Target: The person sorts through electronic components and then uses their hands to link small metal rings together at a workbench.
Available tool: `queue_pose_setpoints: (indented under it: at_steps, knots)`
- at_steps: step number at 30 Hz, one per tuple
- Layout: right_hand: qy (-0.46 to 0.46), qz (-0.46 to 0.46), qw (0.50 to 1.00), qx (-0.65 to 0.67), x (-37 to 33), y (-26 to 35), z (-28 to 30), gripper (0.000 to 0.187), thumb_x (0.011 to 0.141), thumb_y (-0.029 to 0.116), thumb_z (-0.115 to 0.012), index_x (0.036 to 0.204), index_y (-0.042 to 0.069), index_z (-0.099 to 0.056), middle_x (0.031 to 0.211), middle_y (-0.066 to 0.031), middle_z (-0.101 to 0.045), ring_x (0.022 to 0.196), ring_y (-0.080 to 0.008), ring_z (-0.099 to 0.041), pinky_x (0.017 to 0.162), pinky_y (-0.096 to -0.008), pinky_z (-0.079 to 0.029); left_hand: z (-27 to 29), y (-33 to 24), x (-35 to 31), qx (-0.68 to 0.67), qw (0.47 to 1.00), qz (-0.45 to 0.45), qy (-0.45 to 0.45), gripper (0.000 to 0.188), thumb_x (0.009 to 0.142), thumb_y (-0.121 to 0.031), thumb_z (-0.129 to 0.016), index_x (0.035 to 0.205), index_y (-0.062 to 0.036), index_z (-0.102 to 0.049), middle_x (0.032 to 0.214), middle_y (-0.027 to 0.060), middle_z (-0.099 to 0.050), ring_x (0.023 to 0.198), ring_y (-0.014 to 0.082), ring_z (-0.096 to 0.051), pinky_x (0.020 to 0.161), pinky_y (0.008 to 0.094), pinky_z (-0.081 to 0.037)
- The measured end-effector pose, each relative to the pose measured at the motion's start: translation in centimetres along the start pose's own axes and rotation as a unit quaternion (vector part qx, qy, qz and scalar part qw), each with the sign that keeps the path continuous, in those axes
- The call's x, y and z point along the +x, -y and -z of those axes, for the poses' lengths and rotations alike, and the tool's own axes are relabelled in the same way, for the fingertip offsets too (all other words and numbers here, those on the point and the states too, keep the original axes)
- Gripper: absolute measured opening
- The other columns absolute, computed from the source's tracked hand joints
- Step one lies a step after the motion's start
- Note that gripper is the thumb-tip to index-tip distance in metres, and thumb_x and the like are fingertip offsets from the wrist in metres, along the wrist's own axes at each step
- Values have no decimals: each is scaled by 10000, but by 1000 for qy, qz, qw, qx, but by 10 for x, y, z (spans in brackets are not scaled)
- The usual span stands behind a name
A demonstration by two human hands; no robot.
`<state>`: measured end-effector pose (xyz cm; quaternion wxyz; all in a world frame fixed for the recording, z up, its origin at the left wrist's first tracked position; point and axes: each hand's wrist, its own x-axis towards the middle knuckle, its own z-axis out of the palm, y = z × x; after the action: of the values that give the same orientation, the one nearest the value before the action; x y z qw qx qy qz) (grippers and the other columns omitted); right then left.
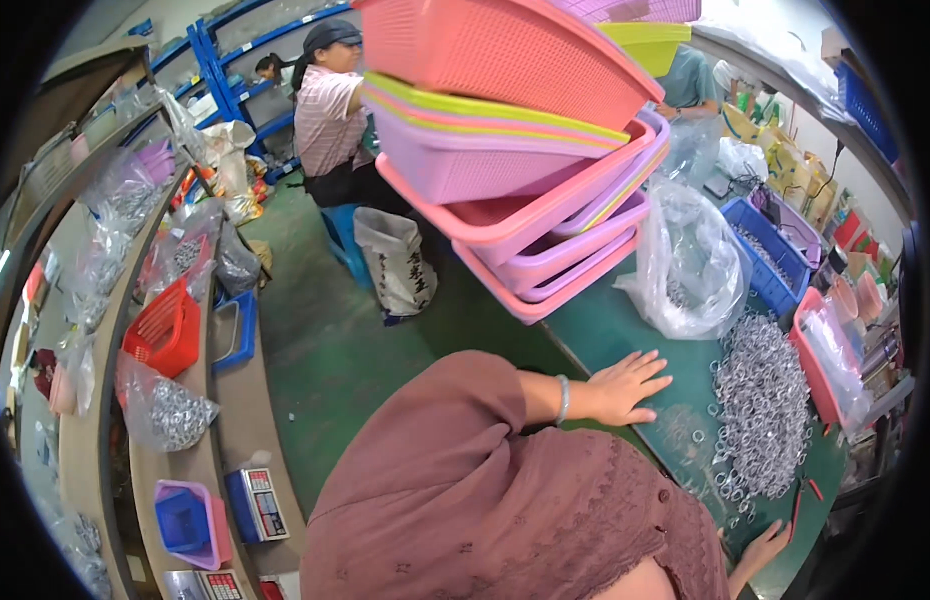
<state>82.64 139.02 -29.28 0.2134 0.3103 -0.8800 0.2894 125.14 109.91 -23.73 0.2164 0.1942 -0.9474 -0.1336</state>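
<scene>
My left hand (628, 387), with a bracelet at the wrist, lies flat on the green tabletop (605, 335) near its edge, fingers spread and holding nothing. A large heap of small silver metal rings (760, 415) lies to its right, with a few loose ones around it. My right hand (765, 550) is low at the right, below the heap, partly hidden by my brown clothing; its visible fingers are stretched out with nothing seen in them. Near those fingers lies a red-handled hand tool (812, 490). Beyond the left hand stands an open clear plastic bag (685, 270) with some metal pieces inside.
Stacked pink, purple and yellow-green baskets (505, 150) lean over the table's far left. A blue basket (770, 255) and a pink tray (815, 360) line the right. Shelves at left hold bags, a red basket (170, 328) and scales (265, 505). A co-worker (330, 120) sits beyond.
</scene>
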Motion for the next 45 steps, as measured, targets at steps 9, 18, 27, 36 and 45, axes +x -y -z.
queue_pose_setpoints:
  at_steps: [9, 18, 27, 36, 45]
  knots:
    - [151, 343, 902, 212, -40, 238, 46, 464, 651, 26, -610, 1102, 37, -500, 1151, -162, -473, 1069, -343, -435, 903, -395, -342, -9, 14, 11, 26, 998, -16, -53, 591, 732, -374, -574, 1181, -15, -437, 1254, 219, -371, 1206, 384, -277, 1013, 440, -198]
    - [138, 384, 907, 105, -42, 240, 8, 322, 670, 151, -632, 965, 61, -538, 967, -62, -498, 923, -238, -451, 776, -364, -347, -2, 11, 13, 12, 1000, 1, -12, 577, 775, -352, -557, 1219, -19, -401, 1294, 207, -325, 1236, 363, -237, 1003, 403, -227]
    - [194, 374, 900, 108, -37, 255, -8, 172, 703, 121, -524, 848, 116, -617, 903, -50, -511, 894, -215, -450, 766, -338, -343, -6, 9, 17, -48, 997, 39, -53, 509, 742, -282, -601, 1149, -5, -471, 1245, 193, -391, 1207, 355, -298, 973, 403, -274]
    - [468, -79, 711, 519, -21, 274, -4, 135, 808, 140, -573, 851, 11, -571, 764, 1, -568, 669, -52, -509, 608, -202, -419, 4, -10, 38, -363, 929, 67, -35, 337, 741, -33, -592, 1068, 18, -529, 1027, 132, -531, 896, 194, -552, 791, 282, -435]
    - [480, -126, 612, 616, -22, 287, 6, 124, 784, 97, -593, 886, 26, -585, 784, 3, -581, 702, -55, -514, 644, -193, -419, -11, -38, 77, -522, 852, 41, 9, 232, 770, 28, -555, 998, -6, -577, 889, 56, -540, 743, 96, -532, 654, 203, -433]
